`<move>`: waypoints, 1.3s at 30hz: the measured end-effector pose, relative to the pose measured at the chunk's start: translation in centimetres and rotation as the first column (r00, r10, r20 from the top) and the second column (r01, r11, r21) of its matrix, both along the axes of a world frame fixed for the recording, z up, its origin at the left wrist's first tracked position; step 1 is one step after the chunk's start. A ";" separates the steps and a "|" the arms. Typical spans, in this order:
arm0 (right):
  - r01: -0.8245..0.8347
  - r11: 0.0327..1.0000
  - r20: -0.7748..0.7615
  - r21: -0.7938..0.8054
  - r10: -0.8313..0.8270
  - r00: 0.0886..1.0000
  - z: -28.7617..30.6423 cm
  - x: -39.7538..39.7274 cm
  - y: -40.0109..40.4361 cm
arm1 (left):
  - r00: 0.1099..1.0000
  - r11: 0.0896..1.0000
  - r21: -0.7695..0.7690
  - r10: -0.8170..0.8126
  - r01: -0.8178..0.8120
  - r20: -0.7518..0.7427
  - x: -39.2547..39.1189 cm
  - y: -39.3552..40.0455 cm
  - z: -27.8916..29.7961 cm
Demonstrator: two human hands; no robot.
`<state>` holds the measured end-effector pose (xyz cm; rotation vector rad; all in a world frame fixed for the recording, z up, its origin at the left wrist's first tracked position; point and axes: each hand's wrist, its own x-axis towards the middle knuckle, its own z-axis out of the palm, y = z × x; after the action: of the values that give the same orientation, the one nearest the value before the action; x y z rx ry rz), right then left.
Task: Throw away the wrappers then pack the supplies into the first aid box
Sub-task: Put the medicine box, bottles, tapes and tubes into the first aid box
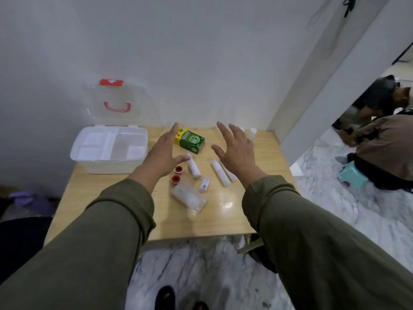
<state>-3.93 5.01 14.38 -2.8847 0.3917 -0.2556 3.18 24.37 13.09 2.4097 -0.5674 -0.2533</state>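
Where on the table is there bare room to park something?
The table is bare along its near edge, below the clear packet, and on the near left in front of the first aid box. The middle is crowded: bandage rolls, red caps, green carton.

Teal stool (353, 177) on marble floor (201, 265); wooden table (223, 220) against white wall (178, 52).

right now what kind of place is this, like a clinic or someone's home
Most likely a room in a home, not a clinic: a small wooden table pushed against a bare white wall, a marble-patterned tile floor, and a household plastic first aid box lying open.
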 end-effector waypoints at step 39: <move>-0.146 0.968 -0.152 0.202 0.179 0.972 -14.8 14.0 -3.3 | 0.957 0.971 0.192 0.185 -0.144 -0.221 15.0 -5.7 -12.5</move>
<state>10.06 1.67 -0.42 -2.7374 0.1920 0.0536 18.14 18.62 0.59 2.5283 -0.2411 -0.5305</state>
